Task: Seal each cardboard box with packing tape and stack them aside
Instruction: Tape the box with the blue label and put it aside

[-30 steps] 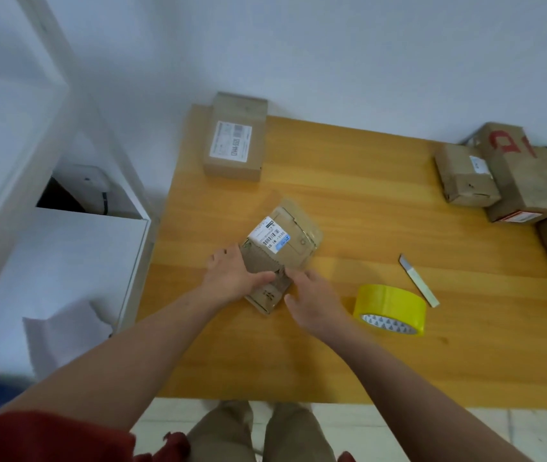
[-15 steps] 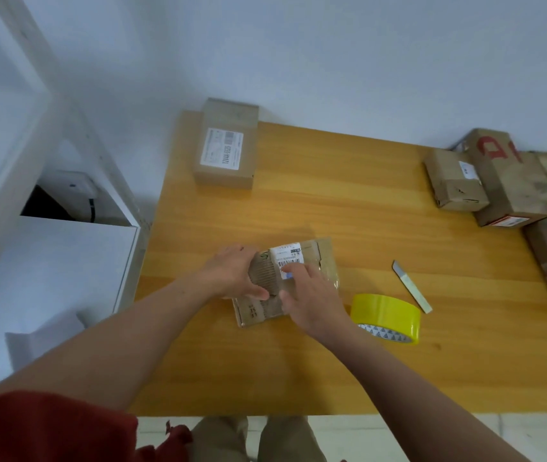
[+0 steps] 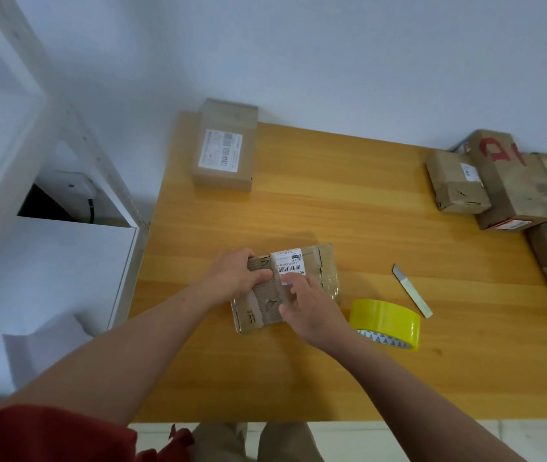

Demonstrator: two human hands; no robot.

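A small worn cardboard box (image 3: 324, 266) with a white barcode label lies flat near the middle of the wooden table (image 3: 332, 201). My left hand (image 3: 237, 278) grips its left end, thumb curled over the torn top flap. My right hand (image 3: 309, 306) lies on top of the box, fingers pressing down near the label. A roll of yellow packing tape (image 3: 386, 320) lies flat on the table just right of my right wrist. A narrow utility blade (image 3: 411, 290) lies beyond the roll, to its right.
One labelled box (image 3: 224, 150) sits at the table's far left corner by the wall. Several more cardboard boxes (image 3: 512, 185) crowd the right edge. A white cabinet (image 3: 48, 261) stands left of the table. My legs show under the near edge.
The box has been turned from a diagonal pose to lie roughly square to the table edge. My right hand moved from its near corner up onto its top; my left hand keeps hold.
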